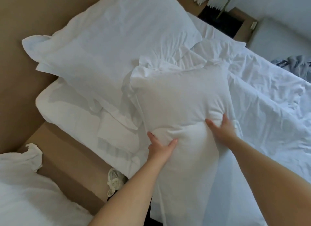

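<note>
Both hands grip a white pillow [181,107] at frame centre, left hand [159,146] pinching its edge, right hand [222,129] fingers pressed into it.

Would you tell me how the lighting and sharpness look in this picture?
Head view: soft, even light, no glare; the pillow gripped by the left hand and right hand barely contrasts with the bedding; frame edges bow; detail slightly soft.
</note>
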`<action>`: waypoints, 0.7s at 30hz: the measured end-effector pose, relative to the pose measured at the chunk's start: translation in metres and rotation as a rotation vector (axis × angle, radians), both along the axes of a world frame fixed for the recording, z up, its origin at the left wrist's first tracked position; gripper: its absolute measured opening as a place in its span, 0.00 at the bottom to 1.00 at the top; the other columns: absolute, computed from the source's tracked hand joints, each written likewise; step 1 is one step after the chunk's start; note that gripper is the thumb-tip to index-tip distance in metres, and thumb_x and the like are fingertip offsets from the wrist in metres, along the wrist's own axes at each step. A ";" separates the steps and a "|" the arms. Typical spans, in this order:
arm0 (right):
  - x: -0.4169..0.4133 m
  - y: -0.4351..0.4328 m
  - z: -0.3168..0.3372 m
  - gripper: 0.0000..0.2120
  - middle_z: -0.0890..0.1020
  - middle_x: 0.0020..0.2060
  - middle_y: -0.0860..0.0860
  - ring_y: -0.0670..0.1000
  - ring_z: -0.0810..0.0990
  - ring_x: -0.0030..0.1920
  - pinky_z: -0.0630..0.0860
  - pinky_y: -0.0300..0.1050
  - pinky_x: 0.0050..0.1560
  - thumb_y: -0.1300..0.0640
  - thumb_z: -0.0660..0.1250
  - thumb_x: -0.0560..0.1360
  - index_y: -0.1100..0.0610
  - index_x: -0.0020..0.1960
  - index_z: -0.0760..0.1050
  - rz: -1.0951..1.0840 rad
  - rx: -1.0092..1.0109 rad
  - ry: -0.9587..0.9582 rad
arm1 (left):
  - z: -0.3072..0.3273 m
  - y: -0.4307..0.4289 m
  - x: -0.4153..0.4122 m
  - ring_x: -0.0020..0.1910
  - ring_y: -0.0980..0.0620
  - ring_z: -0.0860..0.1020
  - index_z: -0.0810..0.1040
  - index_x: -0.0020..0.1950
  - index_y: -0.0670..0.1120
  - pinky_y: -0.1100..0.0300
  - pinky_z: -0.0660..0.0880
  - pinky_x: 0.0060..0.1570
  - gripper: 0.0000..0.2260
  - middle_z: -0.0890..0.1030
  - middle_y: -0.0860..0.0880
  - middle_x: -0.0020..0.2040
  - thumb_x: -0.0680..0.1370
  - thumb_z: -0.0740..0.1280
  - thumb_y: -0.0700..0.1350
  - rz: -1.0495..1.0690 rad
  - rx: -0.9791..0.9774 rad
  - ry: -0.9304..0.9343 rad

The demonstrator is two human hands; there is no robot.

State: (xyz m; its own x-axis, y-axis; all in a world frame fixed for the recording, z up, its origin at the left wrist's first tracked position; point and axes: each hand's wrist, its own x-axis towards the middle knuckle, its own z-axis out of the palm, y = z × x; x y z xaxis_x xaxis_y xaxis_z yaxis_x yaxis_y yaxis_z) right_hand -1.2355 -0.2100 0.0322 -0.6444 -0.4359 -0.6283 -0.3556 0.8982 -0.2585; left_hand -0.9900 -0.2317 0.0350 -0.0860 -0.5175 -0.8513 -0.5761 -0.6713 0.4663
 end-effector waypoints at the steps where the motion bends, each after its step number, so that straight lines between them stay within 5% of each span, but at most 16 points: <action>1: -0.005 0.004 0.000 0.49 0.56 0.78 0.60 0.63 0.55 0.77 0.53 0.57 0.76 0.31 0.65 0.71 0.55 0.80 0.48 -0.050 -0.022 -0.031 | -0.001 -0.003 -0.002 0.72 0.42 0.65 0.36 0.78 0.48 0.56 0.64 0.68 0.52 0.59 0.42 0.76 0.72 0.71 0.61 0.057 0.030 0.008; 4: -0.017 0.012 0.002 0.41 0.65 0.74 0.62 0.62 0.65 0.73 0.60 0.51 0.71 0.35 0.62 0.76 0.62 0.77 0.57 -0.117 -0.014 -0.062 | -0.006 -0.007 -0.007 0.69 0.41 0.69 0.48 0.78 0.45 0.54 0.67 0.65 0.48 0.65 0.41 0.73 0.69 0.74 0.61 0.177 0.040 -0.037; 10: 0.007 0.016 0.011 0.21 0.78 0.57 0.66 0.64 0.75 0.59 0.67 0.51 0.58 0.52 0.52 0.84 0.66 0.56 0.78 -0.028 -0.157 0.038 | -0.005 0.017 0.003 0.61 0.44 0.76 0.72 0.66 0.46 0.53 0.71 0.63 0.21 0.78 0.47 0.60 0.78 0.65 0.58 0.324 -0.079 0.017; 14: 0.031 0.030 0.040 0.20 0.74 0.31 0.55 0.58 0.72 0.40 0.63 0.49 0.40 0.54 0.54 0.83 0.60 0.34 0.68 -0.015 -0.285 0.092 | 0.016 0.031 0.033 0.54 0.48 0.77 0.75 0.58 0.49 0.55 0.72 0.59 0.14 0.79 0.52 0.50 0.80 0.61 0.57 0.433 -0.073 0.072; 21: 0.118 0.010 0.089 0.18 0.63 0.28 0.50 0.50 0.62 0.31 0.58 0.48 0.33 0.53 0.55 0.82 0.55 0.34 0.58 0.205 -0.379 -0.040 | 0.051 0.065 0.114 0.55 0.50 0.75 0.75 0.59 0.48 0.59 0.68 0.56 0.11 0.78 0.52 0.53 0.82 0.60 0.52 0.812 -0.108 0.074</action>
State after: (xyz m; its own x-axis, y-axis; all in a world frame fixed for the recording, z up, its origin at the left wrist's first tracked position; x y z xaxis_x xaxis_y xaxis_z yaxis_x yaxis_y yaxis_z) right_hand -1.1177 -0.1995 0.1208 -0.4990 -0.7571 -0.4216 -0.4994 0.6489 -0.5741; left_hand -0.8756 -0.1665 0.0857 0.2968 -0.5217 -0.7998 0.1045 -0.8148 0.5702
